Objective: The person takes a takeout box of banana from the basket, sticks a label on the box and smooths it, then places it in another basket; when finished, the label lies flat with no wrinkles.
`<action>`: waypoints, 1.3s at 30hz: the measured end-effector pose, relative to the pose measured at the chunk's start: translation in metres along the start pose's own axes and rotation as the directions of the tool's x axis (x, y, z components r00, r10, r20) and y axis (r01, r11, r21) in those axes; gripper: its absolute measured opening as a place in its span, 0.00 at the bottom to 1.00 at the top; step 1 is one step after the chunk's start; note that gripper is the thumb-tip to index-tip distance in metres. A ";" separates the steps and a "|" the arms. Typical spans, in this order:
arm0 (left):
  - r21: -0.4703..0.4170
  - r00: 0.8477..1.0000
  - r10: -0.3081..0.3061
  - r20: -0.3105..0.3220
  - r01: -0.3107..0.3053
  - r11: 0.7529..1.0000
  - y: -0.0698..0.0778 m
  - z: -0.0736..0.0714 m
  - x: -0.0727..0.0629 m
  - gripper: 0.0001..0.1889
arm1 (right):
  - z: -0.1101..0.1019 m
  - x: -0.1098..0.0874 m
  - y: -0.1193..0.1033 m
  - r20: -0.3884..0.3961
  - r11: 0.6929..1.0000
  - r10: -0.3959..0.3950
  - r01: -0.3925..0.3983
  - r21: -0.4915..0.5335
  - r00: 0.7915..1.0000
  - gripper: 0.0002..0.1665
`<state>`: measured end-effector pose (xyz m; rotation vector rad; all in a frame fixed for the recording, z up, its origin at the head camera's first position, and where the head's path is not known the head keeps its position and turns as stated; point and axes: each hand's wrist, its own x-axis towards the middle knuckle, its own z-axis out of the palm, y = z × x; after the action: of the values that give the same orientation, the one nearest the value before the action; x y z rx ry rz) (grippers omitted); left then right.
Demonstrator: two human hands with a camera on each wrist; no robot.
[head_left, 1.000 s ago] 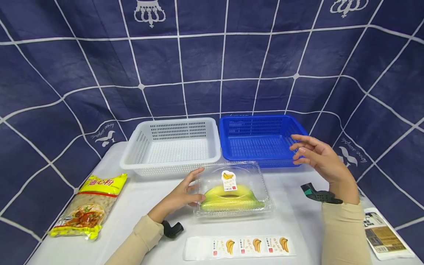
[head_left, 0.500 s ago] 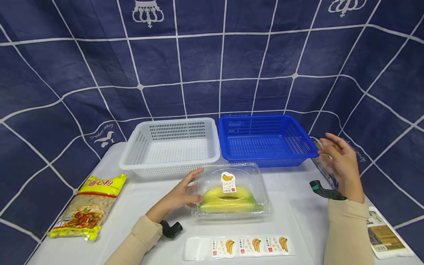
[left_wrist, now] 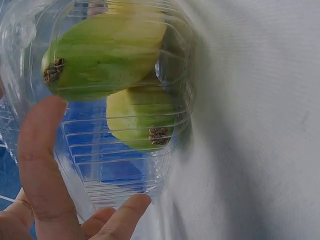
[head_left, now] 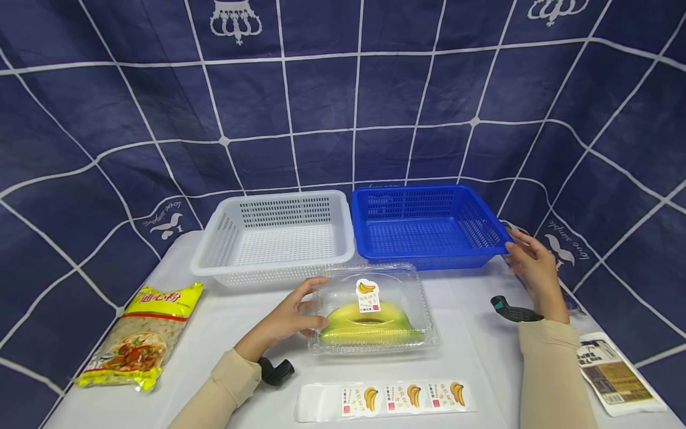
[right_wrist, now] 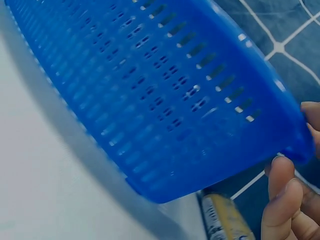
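Observation:
In the head view a clear plastic clamshell box (head_left: 412, 292) with a banana sticker (head_left: 368, 296) on its lid stands on the table. Yellow-green bananas (head_left: 370, 325) lie inside it. My left hand (head_left: 292, 316) rests against the box's left end, fingers spread and thumb at the front; the left wrist view shows the thumb (left_wrist: 42, 150) beside the banana tips. Behind the box, at right, sits a blue basket (head_left: 429, 262). My right hand (head_left: 536, 268) holds the basket's front right corner, with thumb and fingers on either side of the rim in the right wrist view.
A white basket (head_left: 278, 271) stands left of the blue one. A yellow-topped pasta bag (head_left: 142, 336) lies at left, a sticker strip (head_left: 386, 401) in front, and a white-brown package (head_left: 619, 375) at right. Another package (right_wrist: 225, 217) is partly hidden behind the right hand. A blue curtain (head_left: 321, 89) hangs behind.
My right hand has moved from over the blue basket's right side, out past its rim, then back to the front right corner. My left hand has stayed at the clamshell box.

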<state>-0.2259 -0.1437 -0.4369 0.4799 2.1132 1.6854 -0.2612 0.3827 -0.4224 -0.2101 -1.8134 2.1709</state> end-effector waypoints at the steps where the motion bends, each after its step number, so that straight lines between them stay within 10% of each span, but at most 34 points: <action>1: 0.000 1.000 0.000 -0.004 0.000 1.000 0.000 0.001 0.000 0.47 | 0.000 0.001 0.002 0.009 1.000 0.005 -0.005 0.005 1.000 0.19; 22: -0.012 1.000 0.017 -0.002 -0.017 1.000 0.001 0.001 -0.003 0.45 | 0.000 0.000 0.008 0.023 0.994 0.087 -0.088 0.064 0.996 0.16; 39: 0.014 1.000 0.025 0.007 -0.025 1.000 0.042 -0.010 -0.025 0.43 | 0.000 0.000 0.010 0.010 0.993 0.113 -0.113 0.044 0.994 0.21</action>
<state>-0.2082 -0.1556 -0.3912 0.5172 2.1240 1.6813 -0.2627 0.3814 -0.4326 -0.3018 -1.7954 2.2897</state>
